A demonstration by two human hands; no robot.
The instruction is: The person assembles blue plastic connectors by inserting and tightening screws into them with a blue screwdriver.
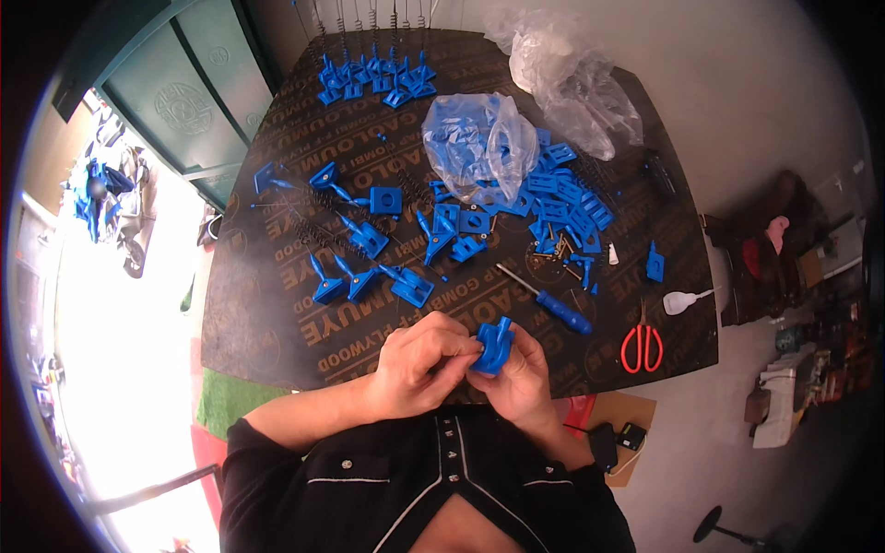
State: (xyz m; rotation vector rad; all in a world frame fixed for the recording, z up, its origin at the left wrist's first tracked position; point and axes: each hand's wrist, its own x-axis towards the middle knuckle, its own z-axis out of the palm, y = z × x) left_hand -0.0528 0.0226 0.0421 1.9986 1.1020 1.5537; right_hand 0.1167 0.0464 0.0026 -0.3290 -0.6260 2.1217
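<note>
Both of my hands meet at the near edge of a dark plywood board. My left hand and my right hand together pinch one small blue plastic part, held just above the board's front edge. The left fingers press on its left side; the right fingers cup it from below and behind. A blue-handled screwdriver lies on the board just beyond the right hand.
Several assembled blue parts with springs lie mid-board, more in a row at the far edge. A clear bag of blue parts, a loose pile, red scissors and a small white bottle sit to the right.
</note>
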